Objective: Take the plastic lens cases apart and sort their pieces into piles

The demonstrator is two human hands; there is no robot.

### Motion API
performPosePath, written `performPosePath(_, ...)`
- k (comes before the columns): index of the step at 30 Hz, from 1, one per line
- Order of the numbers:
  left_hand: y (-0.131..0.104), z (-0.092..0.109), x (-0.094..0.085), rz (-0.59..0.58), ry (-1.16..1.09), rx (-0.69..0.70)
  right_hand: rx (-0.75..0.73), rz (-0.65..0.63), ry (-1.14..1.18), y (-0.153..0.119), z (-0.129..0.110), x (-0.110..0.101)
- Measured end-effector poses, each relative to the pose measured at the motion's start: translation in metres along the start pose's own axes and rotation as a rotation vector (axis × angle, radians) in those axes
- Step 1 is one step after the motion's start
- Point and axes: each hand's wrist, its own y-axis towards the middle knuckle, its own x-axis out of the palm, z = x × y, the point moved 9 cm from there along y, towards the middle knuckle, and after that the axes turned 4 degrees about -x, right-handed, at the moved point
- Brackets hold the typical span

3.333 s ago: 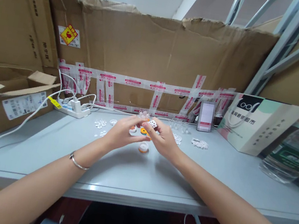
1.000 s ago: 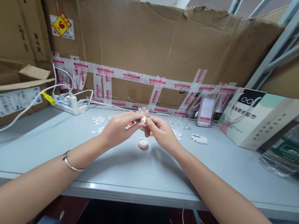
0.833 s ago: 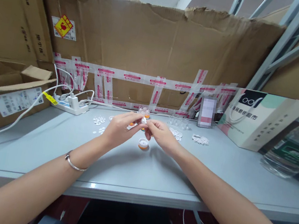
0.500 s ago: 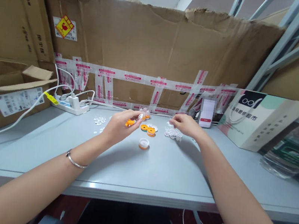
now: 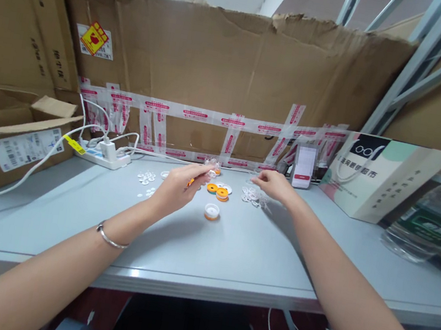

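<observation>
My left hand point(image 5: 182, 182) is closed around a small orange plastic piece point(image 5: 189, 183), mostly hidden by the fingers. My right hand point(image 5: 273, 184) pinches at the far edge of a pile of white and clear plastic rings point(image 5: 254, 197). Something faint and clear shows by its fingertips, too small to make out. Between the hands lie orange round parts point(image 5: 222, 194), touching each other, with a white disc partly behind them. Nearer to me stands a round white cup-like part with an orange base point(image 5: 212, 212). Clear pieces point(image 5: 212, 165) lie beyond my left fingertips.
Small white discs point(image 5: 146, 177) are scattered left of my left hand. A power strip point(image 5: 104, 157) with white cables and an open cardboard box point(image 5: 14, 143) occupy the left. A phone point(image 5: 303, 167), a paper bag point(image 5: 373, 178) and a large water bottle point(image 5: 434, 215) stand on the right.
My left hand has turned slightly, so less of the orange piece shows. The right hand stays at the ring pile, where the rings have shifted a little.
</observation>
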Motion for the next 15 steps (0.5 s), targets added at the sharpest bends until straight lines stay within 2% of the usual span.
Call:
performPosePath(2, -0.001, -0.006, 0.005, -0.040, -0.122, -0.078, -0.132, 0.024, 0.180, -0.011, -0.034, -0.005)
performPosePath(3, -0.002, -0.009, 0.009, -0.072, -0.181, -0.119, -0.210, -0.009, 0.316, -0.018, -0.054, -0.003)
performPosePath(6, -0.005, -0.013, 0.021, -0.181, -0.289, -0.173, -0.462, -0.233, 0.624, -0.048, -0.113, 0.008)
performPosePath(8, -0.006, -0.010, 0.025, -0.235, -0.292, -0.153, -0.552, -0.306, 0.667, -0.062, -0.134, 0.012)
performPosePath(11, -0.006, -0.008, 0.025, -0.232, -0.202, -0.107, -0.553, -0.302, 0.623, -0.066, -0.138, 0.019)
performPosePath(15, -0.006, -0.001, 0.018, -0.126, 0.094, -0.015, -0.422, -0.188, 0.600, -0.053, -0.123, 0.027)
